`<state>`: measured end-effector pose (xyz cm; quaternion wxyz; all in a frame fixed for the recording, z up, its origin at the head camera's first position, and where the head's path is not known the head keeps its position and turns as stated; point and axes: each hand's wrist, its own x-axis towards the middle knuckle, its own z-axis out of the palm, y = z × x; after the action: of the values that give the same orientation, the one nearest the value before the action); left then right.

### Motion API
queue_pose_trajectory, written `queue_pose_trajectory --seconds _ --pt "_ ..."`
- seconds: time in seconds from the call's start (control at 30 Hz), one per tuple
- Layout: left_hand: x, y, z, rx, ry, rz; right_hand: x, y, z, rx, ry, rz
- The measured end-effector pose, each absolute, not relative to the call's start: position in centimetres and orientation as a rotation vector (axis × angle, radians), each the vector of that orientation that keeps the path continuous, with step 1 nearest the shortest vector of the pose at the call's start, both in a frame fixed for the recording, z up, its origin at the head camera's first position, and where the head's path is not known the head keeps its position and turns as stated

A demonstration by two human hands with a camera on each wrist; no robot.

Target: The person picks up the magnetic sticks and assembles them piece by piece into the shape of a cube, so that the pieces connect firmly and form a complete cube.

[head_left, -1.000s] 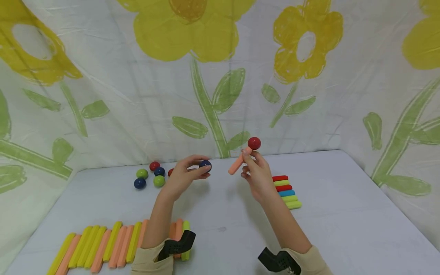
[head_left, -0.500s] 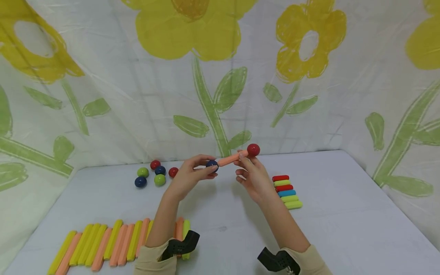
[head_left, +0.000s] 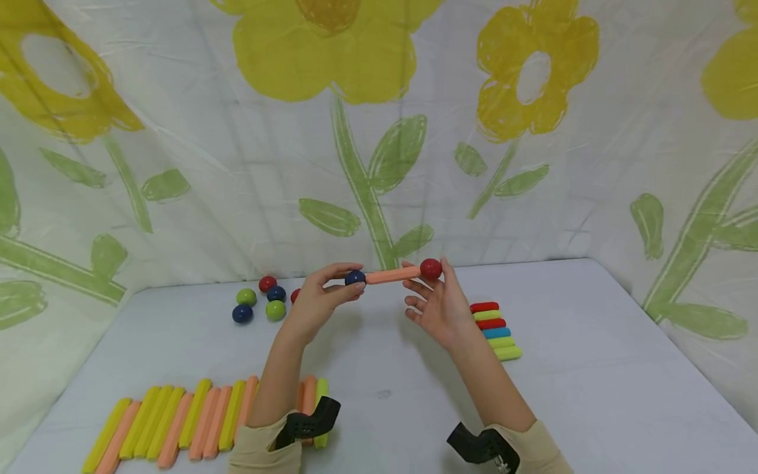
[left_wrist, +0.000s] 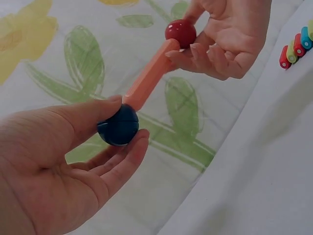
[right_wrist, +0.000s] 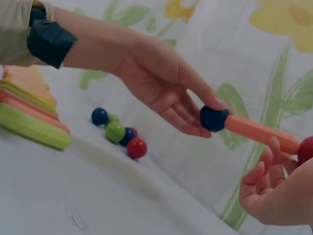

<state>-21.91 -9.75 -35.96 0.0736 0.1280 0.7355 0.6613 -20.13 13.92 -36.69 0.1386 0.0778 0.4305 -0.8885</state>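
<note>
In the head view an orange stick (head_left: 392, 275) is held above the table, with a dark blue ball (head_left: 355, 278) at its left end and a red ball (head_left: 430, 268) at its right end. My left hand (head_left: 320, 304) pinches the blue ball between thumb and fingers, as the left wrist view also shows for the blue ball (left_wrist: 118, 126). With its thumb on the red ball (left_wrist: 180, 33) and a fingertip by the stick's end, my right hand (head_left: 443, 311) holds that side. Its other fingers curl loosely beneath.
Several red, green and blue balls (head_left: 275, 310) lie at the table's back left. A row of yellow and orange sticks (head_left: 195, 421) spans the front left. Short coloured sticks (head_left: 496, 333) are stacked right of my right hand. A flower-printed cloth (head_left: 379, 158) hangs behind.
The stick has swung from slanting to nearly level, and its free end now meets the blue ball. My right hand's grip has shifted from the stick toward the red ball.
</note>
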Motion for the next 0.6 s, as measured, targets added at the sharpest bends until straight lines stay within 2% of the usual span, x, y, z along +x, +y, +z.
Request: queue_pose_trajectory --seconds 0.23,0.6 --pt "-21.9 -10.5 -36.0 0.308 2.294 1.918 -20.7 14.3 -37.1 0.312 1.419 -2.523" --pt "-22.5 -10.9 -37.5 0.166 2.445 1.801 -21.8 14.6 -39.4 0.254 1.907 -2.295"
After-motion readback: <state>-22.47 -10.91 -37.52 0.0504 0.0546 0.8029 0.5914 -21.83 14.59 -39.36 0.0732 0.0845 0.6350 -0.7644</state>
